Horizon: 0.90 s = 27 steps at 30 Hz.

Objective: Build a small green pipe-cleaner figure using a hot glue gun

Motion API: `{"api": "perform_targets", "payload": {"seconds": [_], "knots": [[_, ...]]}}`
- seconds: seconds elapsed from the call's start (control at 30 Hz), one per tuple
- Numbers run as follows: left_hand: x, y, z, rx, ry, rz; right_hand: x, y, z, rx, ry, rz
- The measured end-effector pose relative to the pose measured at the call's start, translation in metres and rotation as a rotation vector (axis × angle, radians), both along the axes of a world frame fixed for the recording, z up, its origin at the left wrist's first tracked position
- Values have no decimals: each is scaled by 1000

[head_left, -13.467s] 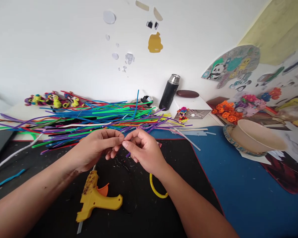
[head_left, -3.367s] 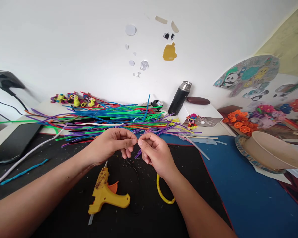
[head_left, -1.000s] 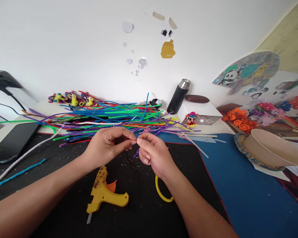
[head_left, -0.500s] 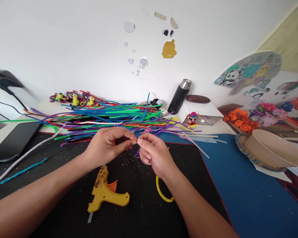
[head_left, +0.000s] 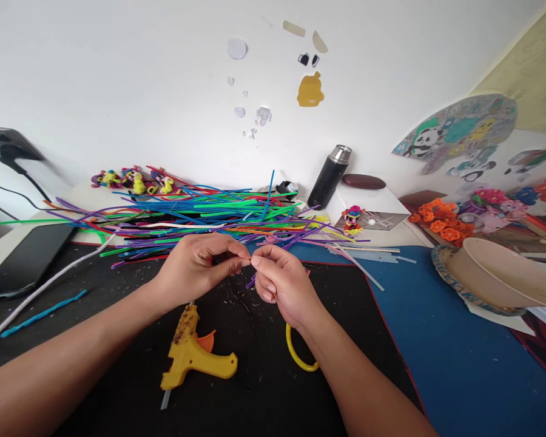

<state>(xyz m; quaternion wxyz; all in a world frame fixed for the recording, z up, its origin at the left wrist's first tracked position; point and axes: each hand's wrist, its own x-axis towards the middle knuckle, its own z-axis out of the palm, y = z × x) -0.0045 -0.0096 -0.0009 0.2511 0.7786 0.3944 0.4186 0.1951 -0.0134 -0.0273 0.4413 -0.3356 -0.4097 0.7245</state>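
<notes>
Both my hands meet above the black mat (head_left: 118,315), fingertips nearly touching. My left hand (head_left: 195,270) pinches thumb and forefinger on a thin piece too small to name. My right hand (head_left: 282,282) is closed in a pinch on a purple pipe cleaner (head_left: 251,281), whose end sticks out below its fingers. A yellow glue gun (head_left: 195,355) lies on the mat under my left wrist. A curved yellow pipe cleaner (head_left: 298,358) lies under my right wrist.
A big pile of coloured pipe cleaners (head_left: 186,218) spreads behind my hands. A black flask (head_left: 328,177), a small figure (head_left: 352,220), a beige bowl (head_left: 495,273), orange flowers (head_left: 439,221), a white cord (head_left: 40,288) and a dark tablet (head_left: 22,258) surround the blue mat (head_left: 437,340).
Over the last second my hands have hardly moved; the pinch between them stays the same. Compared with the oldest frame the camera view has shifted left.
</notes>
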Motion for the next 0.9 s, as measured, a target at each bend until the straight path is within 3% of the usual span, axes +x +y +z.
{"api": "perform_targets", "payload": {"seconds": [0.9], "knots": [[-2,1,-3,-4,38,-14,0,-1,0,-24,-10,0]]}}
